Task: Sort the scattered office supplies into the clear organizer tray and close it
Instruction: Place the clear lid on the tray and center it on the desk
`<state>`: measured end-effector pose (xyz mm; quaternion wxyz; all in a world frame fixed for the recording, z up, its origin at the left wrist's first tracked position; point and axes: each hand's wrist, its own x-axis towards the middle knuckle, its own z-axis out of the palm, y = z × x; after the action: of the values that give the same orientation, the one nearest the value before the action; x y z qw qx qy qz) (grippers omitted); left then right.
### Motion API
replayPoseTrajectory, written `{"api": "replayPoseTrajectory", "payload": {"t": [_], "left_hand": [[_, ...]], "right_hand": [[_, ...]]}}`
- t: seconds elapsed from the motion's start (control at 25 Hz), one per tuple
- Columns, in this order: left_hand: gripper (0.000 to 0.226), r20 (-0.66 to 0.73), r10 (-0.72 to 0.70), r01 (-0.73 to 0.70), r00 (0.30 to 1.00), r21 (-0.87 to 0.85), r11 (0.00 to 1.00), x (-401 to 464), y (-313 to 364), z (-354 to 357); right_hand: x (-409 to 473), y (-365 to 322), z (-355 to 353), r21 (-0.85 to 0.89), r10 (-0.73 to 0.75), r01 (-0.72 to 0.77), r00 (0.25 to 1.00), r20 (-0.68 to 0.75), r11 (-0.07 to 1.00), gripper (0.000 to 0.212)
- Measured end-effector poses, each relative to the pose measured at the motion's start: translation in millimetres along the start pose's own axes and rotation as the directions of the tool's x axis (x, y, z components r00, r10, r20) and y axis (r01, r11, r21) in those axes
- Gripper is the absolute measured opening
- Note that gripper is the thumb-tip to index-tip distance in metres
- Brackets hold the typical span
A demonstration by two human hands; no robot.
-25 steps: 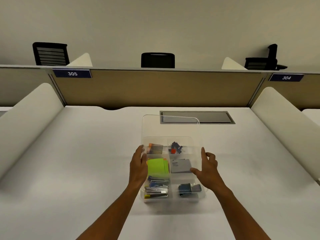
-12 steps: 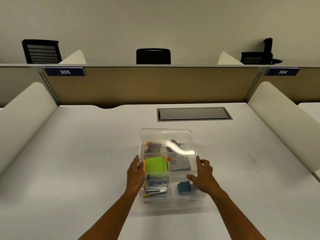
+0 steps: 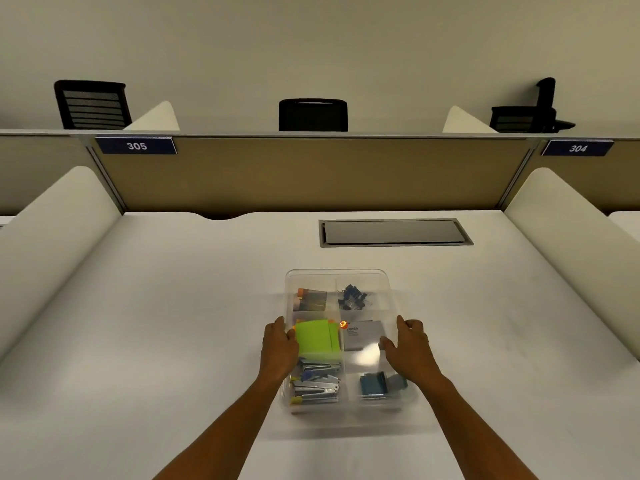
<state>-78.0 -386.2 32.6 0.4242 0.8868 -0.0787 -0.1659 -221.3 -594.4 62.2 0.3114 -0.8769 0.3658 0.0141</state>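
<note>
A white desk [image 3: 138, 341] is filling most of the view, with a grey hatch panel [image 3: 394, 232] lying near its far edge. The clear organizer tray [image 3: 337, 277] is sitting in the middle of the desk, its lid lying flat over the compartments. The left hand [image 3: 278, 348] is pressing against the tray's left side, fingers spread flat along the edge rather than curled round anything. The right hand [image 3: 410, 349] is resting on the right side likewise, opened wide, thumb lying on the lid. Between the hands, green sticky notes [image 3: 317, 339] are showing through the lid; staplers [image 3: 317, 386] are lying nearer, black binder clips [image 3: 353, 297] farther away.
</note>
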Motion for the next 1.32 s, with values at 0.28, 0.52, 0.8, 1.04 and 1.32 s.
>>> {"api": "replayPoseTrajectory", "payload": {"t": [0.28,0.52,0.8,1.04,1.32], "left_hand": [[0.049,0.035,0.005,-0.006,0.999,0.022,1.000,0.3,-0.9,3.3],[0.057,0.052,0.032,-0.036,0.998,0.080,0.996,2.6,-1.6,0.9],[0.068,0.143,0.273,-0.308,0.951,0.424,0.852,39.2,24.7,5.0],[0.082,0.211,0.278,-0.349,0.937,0.604,0.716,67.0,23.0,15.9],[0.083,0.177,0.340,-0.369,0.924,0.648,0.666,71.0,12.9,20.4]], "right_hand": [[-2.0,7.5,5.2,-0.084,-0.018,0.017,1.000,-0.011,0.996,0.054],[9.8,4.9,0.9,-0.276,-0.004,-0.007,0.999,-0.037,0.961,0.058],[68.7,-19.7,5.1,-0.356,-0.209,0.209,0.977,0.037,0.911,0.092],[97.1,-17.7,15.6,-0.400,-0.248,0.252,0.967,0.063,0.882,0.111],[105.0,-6.6,24.8,-0.369,-0.257,0.247,0.966,0.022,0.896,0.122]]}}
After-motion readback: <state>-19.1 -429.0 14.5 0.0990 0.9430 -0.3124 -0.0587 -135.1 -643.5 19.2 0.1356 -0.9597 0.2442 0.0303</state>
